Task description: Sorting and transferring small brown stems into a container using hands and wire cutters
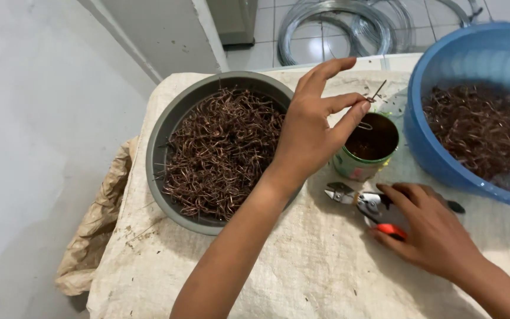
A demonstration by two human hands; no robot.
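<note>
My left hand (317, 127) pinches a short bent piece of rusty wire (378, 91) between thumb and forefinger, held just above a small green tin can (366, 149). My right hand (429, 227) rests on a pair of cutting pliers (364, 202) with a red and a black handle, lying on the woven sack cloth (302, 266); the fingers cover the handles. A grey round basin (159, 153) full of brown bent wire pieces stands to the left of my left hand.
A blue plastic basin (444, 77) holding more brown wire pieces stands at the right edge. Coils of shiny wire (337, 26) lie on the tiled floor beyond the table. A grey wall runs along the left, with crumpled sacking (92, 236) hanging off the table's left edge.
</note>
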